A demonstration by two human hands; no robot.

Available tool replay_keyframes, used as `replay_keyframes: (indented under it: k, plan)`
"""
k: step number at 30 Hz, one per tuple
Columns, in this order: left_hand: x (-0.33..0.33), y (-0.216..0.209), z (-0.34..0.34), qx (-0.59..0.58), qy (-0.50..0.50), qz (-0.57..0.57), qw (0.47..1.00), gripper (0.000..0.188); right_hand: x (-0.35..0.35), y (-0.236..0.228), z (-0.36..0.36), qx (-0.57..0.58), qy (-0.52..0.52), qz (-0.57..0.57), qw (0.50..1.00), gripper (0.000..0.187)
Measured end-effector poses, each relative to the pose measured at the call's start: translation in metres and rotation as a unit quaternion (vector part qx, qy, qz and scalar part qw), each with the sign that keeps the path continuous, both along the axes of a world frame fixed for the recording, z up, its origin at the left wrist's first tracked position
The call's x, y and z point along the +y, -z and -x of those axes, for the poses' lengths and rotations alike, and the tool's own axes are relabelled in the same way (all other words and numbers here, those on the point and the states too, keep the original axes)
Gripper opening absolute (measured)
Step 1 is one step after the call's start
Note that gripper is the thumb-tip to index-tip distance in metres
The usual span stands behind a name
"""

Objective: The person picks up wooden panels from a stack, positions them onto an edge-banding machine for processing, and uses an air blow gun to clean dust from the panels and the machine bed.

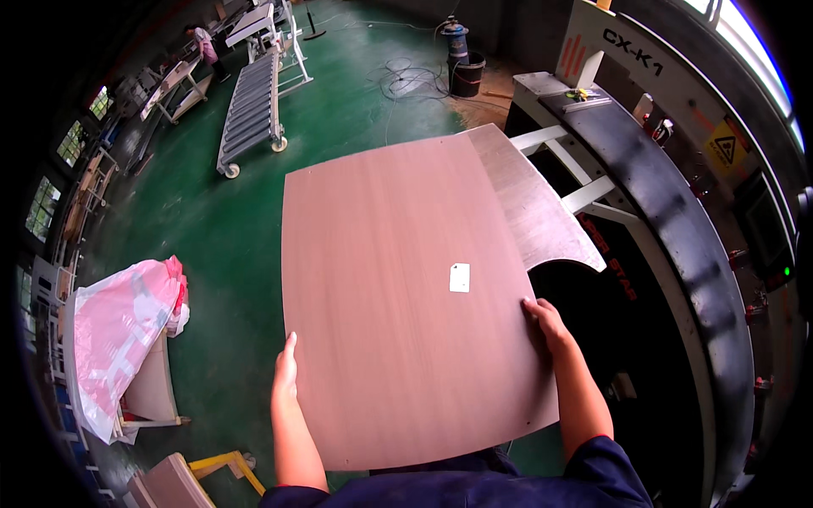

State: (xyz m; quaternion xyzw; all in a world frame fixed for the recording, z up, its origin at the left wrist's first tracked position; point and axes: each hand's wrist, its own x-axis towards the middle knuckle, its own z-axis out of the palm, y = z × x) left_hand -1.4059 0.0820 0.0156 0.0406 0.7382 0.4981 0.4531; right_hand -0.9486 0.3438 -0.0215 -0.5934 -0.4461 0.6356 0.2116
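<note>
Left hand [286, 372] and right hand [550, 324] are clamped on opposite edges of the panel [389, 296], before the body. Uneven grip could tilt it. Past its right edge, a board [535, 203] adjoins the machine [648, 195]; panel contact is unclear. Collision could chip corners.

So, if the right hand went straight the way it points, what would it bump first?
Probably the brown board: the right hand holds its right edge and points inward over it. What lies underneath is hidden.
</note>
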Motion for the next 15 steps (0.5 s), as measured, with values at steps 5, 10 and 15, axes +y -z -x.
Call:
replay_keyframes:
  k: [5,10,15]
  plan:
    - [0.006,-0.002,-0.018,-0.042,-0.022,0.001,0.999,0.078,0.022,-0.007,-0.007,0.013,-0.054,-0.007,0.998,0.055]
    - [-0.005,0.012,-0.023,0.041,-0.002,0.041,0.998,0.084,-0.024,-0.019,-0.068,0.050,-0.141,0.027,0.988,0.053]
    - [-0.003,0.021,-0.023,0.022,0.006,0.061,0.998,0.092,-0.073,-0.012,-0.090,0.042,-0.075,0.060,0.995,0.056]
